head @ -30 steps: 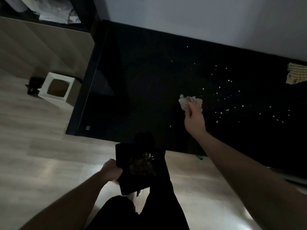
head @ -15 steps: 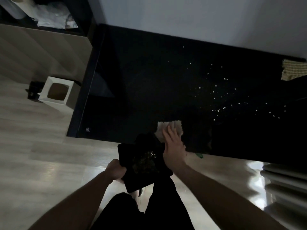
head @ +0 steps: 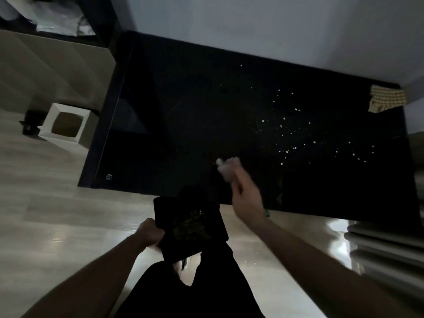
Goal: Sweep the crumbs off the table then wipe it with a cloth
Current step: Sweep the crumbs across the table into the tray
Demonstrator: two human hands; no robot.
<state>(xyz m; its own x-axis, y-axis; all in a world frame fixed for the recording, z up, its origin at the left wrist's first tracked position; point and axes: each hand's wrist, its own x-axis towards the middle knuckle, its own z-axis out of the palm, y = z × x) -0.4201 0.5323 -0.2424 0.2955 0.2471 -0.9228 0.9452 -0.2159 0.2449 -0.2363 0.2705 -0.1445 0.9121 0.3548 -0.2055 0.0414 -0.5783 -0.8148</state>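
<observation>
right hand (head: 246,198) blurred; wad (head: 226,168) indistinct

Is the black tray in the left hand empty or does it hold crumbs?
Not empty. The black tray, gripped by the left hand below the table edge, holds a brownish pile of crumbs.

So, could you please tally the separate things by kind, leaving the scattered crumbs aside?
Cloths: 2, a pale wad in the right hand and a checked cloth at the table's far right corner
Dark trays: 1, held by the left hand
White bins: 1
Total: 4
</observation>
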